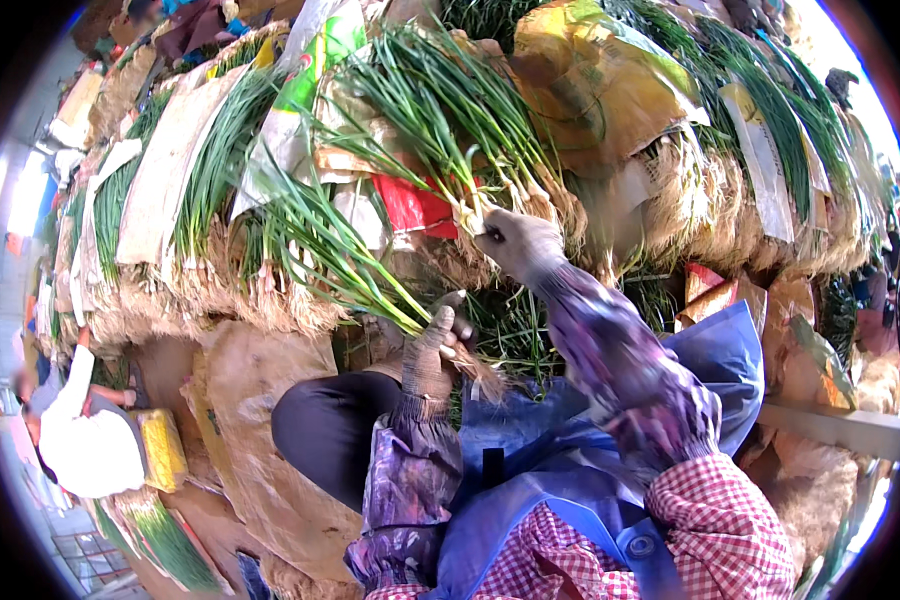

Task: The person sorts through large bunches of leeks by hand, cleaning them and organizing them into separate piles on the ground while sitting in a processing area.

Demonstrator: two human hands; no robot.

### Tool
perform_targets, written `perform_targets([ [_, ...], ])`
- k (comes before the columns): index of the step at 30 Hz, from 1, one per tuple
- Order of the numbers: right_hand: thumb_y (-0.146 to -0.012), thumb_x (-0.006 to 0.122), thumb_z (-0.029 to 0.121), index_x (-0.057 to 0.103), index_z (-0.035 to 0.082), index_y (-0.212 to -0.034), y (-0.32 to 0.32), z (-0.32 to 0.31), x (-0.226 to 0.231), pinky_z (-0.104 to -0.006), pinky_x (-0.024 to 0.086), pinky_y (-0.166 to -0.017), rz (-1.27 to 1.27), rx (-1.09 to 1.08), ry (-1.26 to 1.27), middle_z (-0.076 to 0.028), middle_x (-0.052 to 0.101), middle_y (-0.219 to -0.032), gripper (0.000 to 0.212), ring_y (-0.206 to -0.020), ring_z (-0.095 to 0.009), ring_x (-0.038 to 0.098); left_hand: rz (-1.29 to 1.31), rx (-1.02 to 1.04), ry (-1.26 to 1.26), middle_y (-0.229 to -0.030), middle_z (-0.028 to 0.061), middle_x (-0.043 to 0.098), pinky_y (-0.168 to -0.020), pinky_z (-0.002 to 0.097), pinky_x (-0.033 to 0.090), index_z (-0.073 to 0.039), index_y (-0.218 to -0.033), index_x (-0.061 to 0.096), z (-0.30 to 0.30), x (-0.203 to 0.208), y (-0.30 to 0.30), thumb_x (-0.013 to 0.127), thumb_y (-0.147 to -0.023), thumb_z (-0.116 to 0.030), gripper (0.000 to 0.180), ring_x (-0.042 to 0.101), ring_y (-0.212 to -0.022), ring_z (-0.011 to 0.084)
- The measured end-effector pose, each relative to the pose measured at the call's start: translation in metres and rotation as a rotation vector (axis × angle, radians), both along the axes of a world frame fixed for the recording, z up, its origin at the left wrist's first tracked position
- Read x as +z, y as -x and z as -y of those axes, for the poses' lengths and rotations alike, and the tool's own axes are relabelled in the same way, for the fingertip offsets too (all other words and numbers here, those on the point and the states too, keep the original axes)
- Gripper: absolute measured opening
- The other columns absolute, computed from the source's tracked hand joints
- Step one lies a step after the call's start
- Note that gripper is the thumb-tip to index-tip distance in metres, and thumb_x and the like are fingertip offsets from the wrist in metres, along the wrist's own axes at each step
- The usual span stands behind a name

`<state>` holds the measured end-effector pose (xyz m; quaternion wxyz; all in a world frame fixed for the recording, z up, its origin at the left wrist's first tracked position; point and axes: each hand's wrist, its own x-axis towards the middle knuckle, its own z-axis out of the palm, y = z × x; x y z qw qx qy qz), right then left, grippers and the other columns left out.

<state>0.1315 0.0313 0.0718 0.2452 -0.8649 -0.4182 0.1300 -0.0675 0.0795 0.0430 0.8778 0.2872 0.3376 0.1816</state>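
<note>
My left hand (432,352), in a worn grey glove, is closed around a small bunch of green onions (355,270). Their leaves point up and left, and the pale roots hang out below my fingers. Further up and right, my gloved right hand (523,243) has its fingers closed at the white stem ends of more green onions (450,110), which lie loose on the heap. Blur and the glove partly hide how many stalks it grips. A red cloth-like piece (410,205) shows under those stems.
Long rows of rooted green onions (220,160) run left and right, separated by sacking sheets (160,170). A yellow-brown plastic sheet (580,90) covers part of the heap. My knee (325,430) and blue apron (610,500) are close below. Another person (95,440) crouches at far left near a yellow sack (162,448).
</note>
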Motion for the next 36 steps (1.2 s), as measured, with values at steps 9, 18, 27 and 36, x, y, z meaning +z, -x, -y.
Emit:
perform_targets([
  [9, -0.076, 0.071, 0.031, 0.063, 0.01, -0.093, 0.037, 0.05, 0.018, -0.0354, 0.051, -0.064, -0.059, 0.199, -0.17, -0.006, 0.062, -0.077, 0.029, -0.068, -0.024, 0.062, -0.005, 0.123, 0.14, -0.068, 0.005, 0.061, -0.05, 0.0241, 0.05, -0.003, -0.09, 0.062, 0.023, -0.04, -0.011, 0.067, -0.084, -0.019, 0.018, 0.061, -0.057, 0.0142],
  [18, -0.088, 0.062, 0.024, 0.063, -0.001, -0.103, 0.032, 0.039, -0.027, -0.0254, 0.049, -0.071, -0.94, -0.135, -0.388, -0.005, 0.065, -0.082, 0.029, -0.077, -0.011, 0.059, -0.108, -0.011, 0.124, -0.063, -0.0004, 0.052, -0.052, 0.0255, 0.051, -0.003, -0.093, 0.061, 0.034, -0.022, 0.01, 0.066, -0.084, -0.018, 0.018, 0.051, -0.051, 0.0129],
  [27, -0.083, 0.069, 0.023, 0.05, 0.002, -0.126, 0.065, 0.065, -0.038, -0.0318, 0.049, -0.081, -1.211, 0.439, -0.169, -0.005, 0.062, -0.103, 0.051, -0.088, -0.014, 0.058, -0.025, -0.099, 0.071, -0.079, 0.0054, 0.062, -0.054, 0.0275, 0.051, -0.001, -0.104, 0.058, 0.037, -0.004, 0.023, 0.062, -0.086, -0.014, 0.023, 0.06, -0.063, 0.0157],
  [36, -0.086, 0.059, 0.028, 0.048, 0.015, -0.131, 0.025, 0.101, -0.066, -0.0325, 0.045, -0.092, -0.296, 0.654, 0.257, -0.009, 0.057, -0.121, 0.048, -0.109, -0.021, 0.056, 0.127, -0.225, 0.066, -0.077, 0.0088, 0.06, -0.046, 0.0263, 0.046, -0.005, -0.115, 0.049, 0.015, -0.007, 0.032, 0.055, -0.091, -0.024, 0.03, 0.054, -0.055, 0.015],
])
